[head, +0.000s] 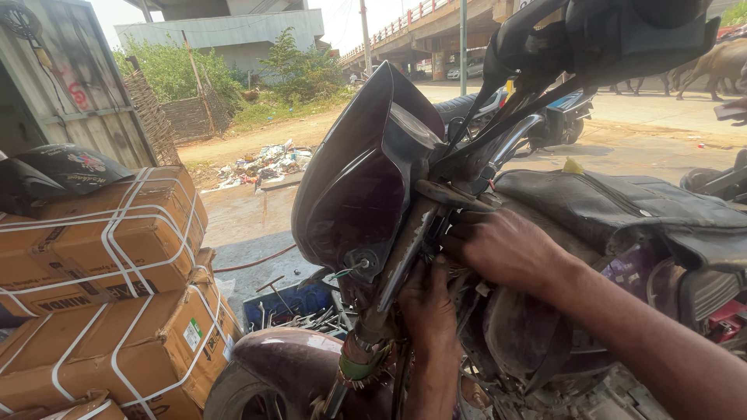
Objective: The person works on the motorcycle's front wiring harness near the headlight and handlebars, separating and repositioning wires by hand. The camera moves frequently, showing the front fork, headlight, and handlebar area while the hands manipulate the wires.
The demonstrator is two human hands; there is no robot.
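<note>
Fork tube point(405, 260) steeply slanted (hands point(467, 272) alongside)

- Left hand point(426, 307): bare, no glove, ring or watch visible; grime on the knuckles.
- Right hand point(502, 247): bare, likewise ungloved; dirt marks across the back.
- Both forearms: uncovered as far as the frame shows; no sleeve or wristband seen.

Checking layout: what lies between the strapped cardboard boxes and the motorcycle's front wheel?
In the head view, a blue tool tray on the wet ground.
</note>
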